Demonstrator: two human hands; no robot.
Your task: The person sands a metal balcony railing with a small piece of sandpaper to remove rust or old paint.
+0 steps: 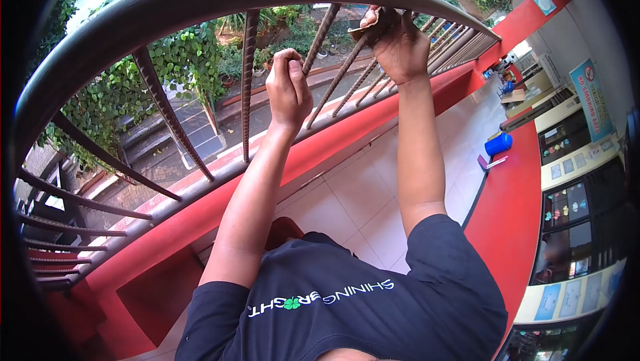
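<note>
My left hand (290,88) is closed around a ribbed metal bar (322,36) of the railing, with its fingers curled over the front. Higher and to the right, my right hand (403,48) presses a folded piece of sandpaper (365,30), dark with a pale, ragged edge, against another bar (343,71) just below the top rail. Dark smudges show on the right fingers. The thick grey top rail (200,1) curves above both hands. How the right fingers wrap behind the bar is partly hidden.
A red ledge (320,154) runs under the lower rail (233,169). Plants (193,61) and steps lie beyond the bars. On the right are a tiled corridor floor (373,194), a blue bin (499,144) and a red wall base (510,228) below windows.
</note>
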